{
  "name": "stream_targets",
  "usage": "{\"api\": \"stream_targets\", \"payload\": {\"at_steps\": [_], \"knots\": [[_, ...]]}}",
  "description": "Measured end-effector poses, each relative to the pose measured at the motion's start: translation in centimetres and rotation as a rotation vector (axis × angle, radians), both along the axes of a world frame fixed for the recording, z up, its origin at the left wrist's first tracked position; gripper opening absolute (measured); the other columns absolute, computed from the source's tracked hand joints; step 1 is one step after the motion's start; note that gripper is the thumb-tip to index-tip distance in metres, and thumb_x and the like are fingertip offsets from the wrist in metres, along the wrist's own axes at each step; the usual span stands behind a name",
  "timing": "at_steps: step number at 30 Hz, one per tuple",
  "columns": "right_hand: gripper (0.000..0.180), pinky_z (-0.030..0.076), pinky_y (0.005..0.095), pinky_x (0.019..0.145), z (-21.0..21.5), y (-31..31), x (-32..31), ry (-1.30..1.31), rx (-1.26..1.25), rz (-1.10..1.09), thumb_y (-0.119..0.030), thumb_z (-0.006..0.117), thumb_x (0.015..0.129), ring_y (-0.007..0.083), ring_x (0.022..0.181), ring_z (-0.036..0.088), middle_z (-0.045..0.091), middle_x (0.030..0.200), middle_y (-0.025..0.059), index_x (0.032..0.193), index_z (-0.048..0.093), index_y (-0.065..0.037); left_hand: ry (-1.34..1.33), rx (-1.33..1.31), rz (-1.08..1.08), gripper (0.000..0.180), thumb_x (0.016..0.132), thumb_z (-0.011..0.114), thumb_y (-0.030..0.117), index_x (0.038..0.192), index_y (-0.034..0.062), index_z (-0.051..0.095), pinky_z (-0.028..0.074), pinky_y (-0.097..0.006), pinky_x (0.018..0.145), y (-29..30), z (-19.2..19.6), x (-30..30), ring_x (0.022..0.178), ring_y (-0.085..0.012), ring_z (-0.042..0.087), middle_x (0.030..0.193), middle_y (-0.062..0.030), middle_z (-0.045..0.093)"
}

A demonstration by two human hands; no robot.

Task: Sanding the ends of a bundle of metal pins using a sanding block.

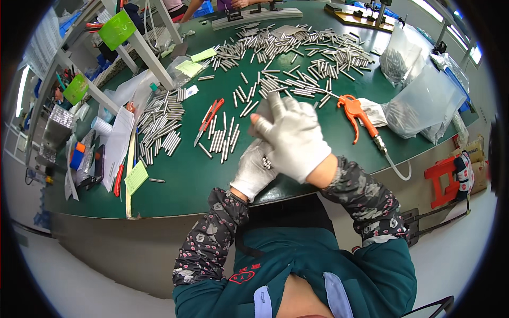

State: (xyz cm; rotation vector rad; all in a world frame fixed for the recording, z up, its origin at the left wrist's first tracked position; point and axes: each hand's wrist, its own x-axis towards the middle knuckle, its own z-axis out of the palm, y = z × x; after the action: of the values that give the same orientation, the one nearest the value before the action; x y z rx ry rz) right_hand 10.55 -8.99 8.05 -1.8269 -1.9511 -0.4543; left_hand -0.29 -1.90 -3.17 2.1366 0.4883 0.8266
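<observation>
Left hand (253,169) grips metal pins (266,162), right hand (294,133) overlapping, hold unclear, near worktop's (183,192) front edge; apparent bundle-handling next needs steadiness.

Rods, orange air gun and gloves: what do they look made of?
Rods: probably bare metal, smooth and polished-looking; grey with bright highlights along their lengths.
Orange air gun: body likely plastic or painted metal, given its even colour and slight sheen.
Gloves: apparently soft fabric, mostly matte off-white, with folds; any coating is unclear.
</observation>
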Motion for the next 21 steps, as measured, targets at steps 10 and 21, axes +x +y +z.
{"api": "stream_targets", "payload": {"at_steps": [10,21], "knots": [[0.04,0.037,0.0407,0.08,-0.8,-2.0,-0.4,0.036,-0.059,-0.063,-0.021,0.061,0.066,0.0315,0.098,0.048,0.046,0.115,0.0194,0.105,0.06,-0.014,0.098,0.101,0.079,0.031,0.066,0.067,0.016,0.095,0.0099,0.057,0.043,-0.036,0.086,-0.1,0.2,0.6,0.091,-0.0278,0.055,0.09,-0.0093,0.061],[0.041,0.037,0.0425,0.08,-0.7,-2.8,0.1,0.001,0.012,-0.034,-0.018,0.062,0.064,0.0338,0.099,0.048,0.045,0.116,0.0223,0.105,0.06,-0.012,0.068,-0.055,0.074,0.038,0.065,0.067,0.015,0.101,0.0081,0.056,0.039,-0.037,0.093,-0.6,1.4,-0.1,0.098,-0.0318,0.053,0.095,-0.0117,0.06]]}}
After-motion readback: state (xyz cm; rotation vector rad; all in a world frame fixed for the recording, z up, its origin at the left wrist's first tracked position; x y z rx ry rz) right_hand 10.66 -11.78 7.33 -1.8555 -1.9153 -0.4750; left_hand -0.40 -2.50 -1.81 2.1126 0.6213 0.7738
